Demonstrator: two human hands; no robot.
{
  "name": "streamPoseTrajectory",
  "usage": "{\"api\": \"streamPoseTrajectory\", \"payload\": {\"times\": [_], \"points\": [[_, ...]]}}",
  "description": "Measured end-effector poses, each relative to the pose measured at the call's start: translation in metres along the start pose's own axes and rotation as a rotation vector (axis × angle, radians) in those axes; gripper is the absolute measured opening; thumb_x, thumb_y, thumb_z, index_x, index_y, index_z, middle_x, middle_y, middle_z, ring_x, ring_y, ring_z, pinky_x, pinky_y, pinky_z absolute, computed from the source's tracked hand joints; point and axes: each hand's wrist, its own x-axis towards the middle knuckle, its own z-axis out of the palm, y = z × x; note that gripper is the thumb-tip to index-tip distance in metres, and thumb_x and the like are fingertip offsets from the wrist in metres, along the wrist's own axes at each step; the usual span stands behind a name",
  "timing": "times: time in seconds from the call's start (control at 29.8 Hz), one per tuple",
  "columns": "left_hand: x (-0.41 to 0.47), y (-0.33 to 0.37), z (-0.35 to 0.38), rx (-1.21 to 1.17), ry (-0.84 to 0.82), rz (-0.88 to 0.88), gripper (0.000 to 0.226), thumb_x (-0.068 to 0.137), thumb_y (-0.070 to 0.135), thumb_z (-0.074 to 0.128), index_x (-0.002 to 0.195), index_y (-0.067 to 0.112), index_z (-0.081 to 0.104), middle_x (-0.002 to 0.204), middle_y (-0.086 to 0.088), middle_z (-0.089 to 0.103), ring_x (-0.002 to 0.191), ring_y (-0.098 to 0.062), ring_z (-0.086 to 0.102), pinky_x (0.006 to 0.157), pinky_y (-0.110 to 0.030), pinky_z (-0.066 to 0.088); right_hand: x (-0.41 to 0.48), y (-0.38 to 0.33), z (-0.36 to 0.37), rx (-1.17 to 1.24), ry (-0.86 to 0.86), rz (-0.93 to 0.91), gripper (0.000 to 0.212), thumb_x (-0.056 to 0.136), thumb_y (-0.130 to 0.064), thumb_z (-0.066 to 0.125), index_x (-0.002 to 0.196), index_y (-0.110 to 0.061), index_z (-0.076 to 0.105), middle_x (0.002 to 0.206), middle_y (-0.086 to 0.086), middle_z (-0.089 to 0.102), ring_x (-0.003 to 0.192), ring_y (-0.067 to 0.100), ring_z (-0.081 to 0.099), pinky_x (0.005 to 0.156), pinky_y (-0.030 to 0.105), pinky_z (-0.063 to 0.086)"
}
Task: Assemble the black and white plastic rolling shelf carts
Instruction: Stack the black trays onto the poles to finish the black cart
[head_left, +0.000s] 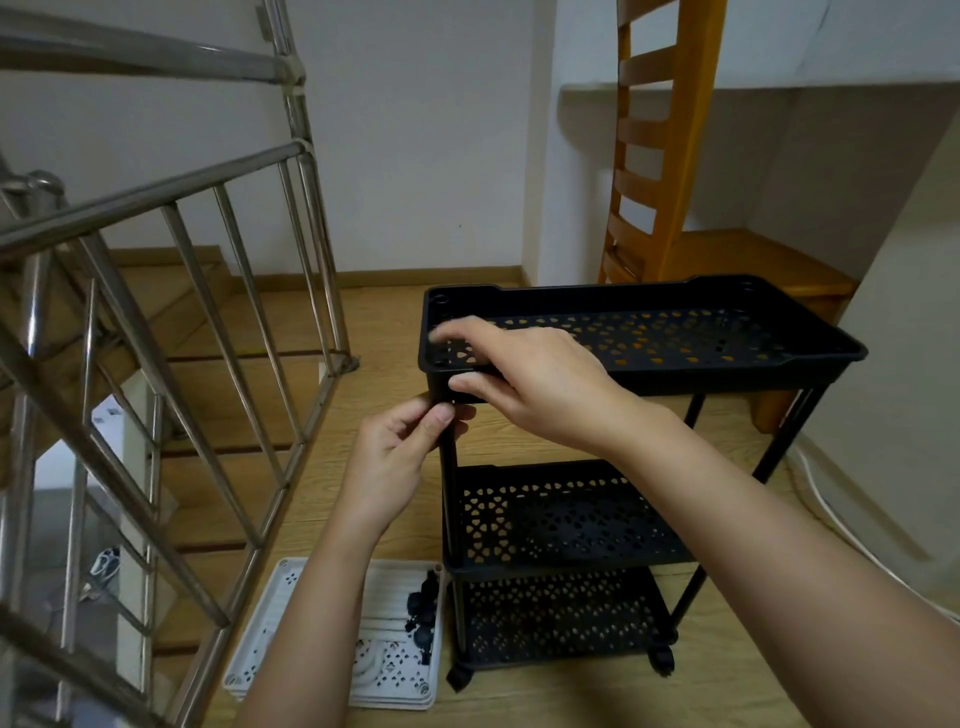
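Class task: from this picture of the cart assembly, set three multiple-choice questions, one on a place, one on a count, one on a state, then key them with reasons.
1. Where do the white trays lie? A on the floor left of the black cart; B on the stairs; C on the wooden chair.
2. How many black tiers has the cart? A one; B two; C three.
3. What does the left hand do? A hangs idle; B pinches the black post under the top tray; C lifts a white tray.
Key: 1 A, they lie stacked on the floor beside the cart; 2 C, three perforated trays stand one above another; 3 B, its thumb and fingers close on the post.
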Motion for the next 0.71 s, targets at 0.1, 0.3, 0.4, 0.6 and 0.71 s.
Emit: {"api": "streamPoseTrajectory", "payload": {"times": [0.1, 0.3, 0.4, 0.6, 0.71], "points": [[-0.001, -0.002, 0.004, 0.006, 0.030, 0.016, 0.022, 0.085, 0.025, 0.054, 0.101, 0.021, 0.069, 0.092, 0.004, 0.074, 0.090, -0.012, 0.069, 0.076, -0.021, 0.054, 0.001, 0.000, -0.001, -0.013, -0.033, -0.021, 0.038, 0.099, -0.036, 0.044, 0.136, -0.030, 0.049, 0.110, -0.010, 0.066, 0.105, 0.012, 0.060, 0.081, 0.030, 0.046], [-0.002, 0.003, 0.000, 0.074, -0.004, 0.058, 0.023, 0.084, 0.020, 0.058, 0.100, 0.010, 0.071, 0.090, 0.003, 0.075, 0.088, -0.013, 0.070, 0.079, -0.022, 0.054, 0.001, 0.002, 0.001, 0.018, -0.033, -0.036, 0.037, 0.099, -0.035, 0.045, 0.134, -0.029, 0.053, 0.106, -0.010, 0.066, 0.104, 0.011, 0.060, 0.079, 0.024, 0.041], [-0.003, 0.005, -0.002, 0.113, -0.045, 0.075, 0.023, 0.085, 0.019, 0.059, 0.101, 0.008, 0.071, 0.091, 0.001, 0.074, 0.091, -0.014, 0.070, 0.081, -0.023, 0.054, -0.003, 0.002, 0.000, 0.010, -0.012, -0.032, 0.037, 0.098, -0.036, 0.046, 0.134, -0.030, 0.053, 0.109, -0.007, 0.068, 0.108, 0.014, 0.060, 0.085, 0.031, 0.046], [-0.003, 0.009, -0.006, -0.006, -0.062, -0.048, 0.025, 0.082, 0.021, 0.058, 0.102, 0.012, 0.069, 0.097, -0.004, 0.074, 0.096, -0.019, 0.069, 0.084, -0.024, 0.054, -0.002, -0.001, -0.003, 0.010, -0.060, -0.033, 0.039, 0.098, -0.039, 0.045, 0.135, -0.032, 0.050, 0.109, -0.010, 0.066, 0.107, 0.011, 0.058, 0.084, 0.028, 0.043], [-0.002, 0.012, -0.009, -0.057, -0.070, -0.114, 0.032, 0.084, 0.029, 0.052, 0.107, 0.012, 0.067, 0.102, -0.006, 0.073, 0.099, -0.020, 0.068, 0.084, -0.026, 0.054, -0.003, -0.002, -0.010, 0.043, -0.087, -0.023, 0.039, 0.096, -0.043, 0.047, 0.133, -0.031, 0.053, 0.118, -0.010, 0.066, 0.111, 0.008, 0.058, 0.091, 0.028, 0.046]]}}
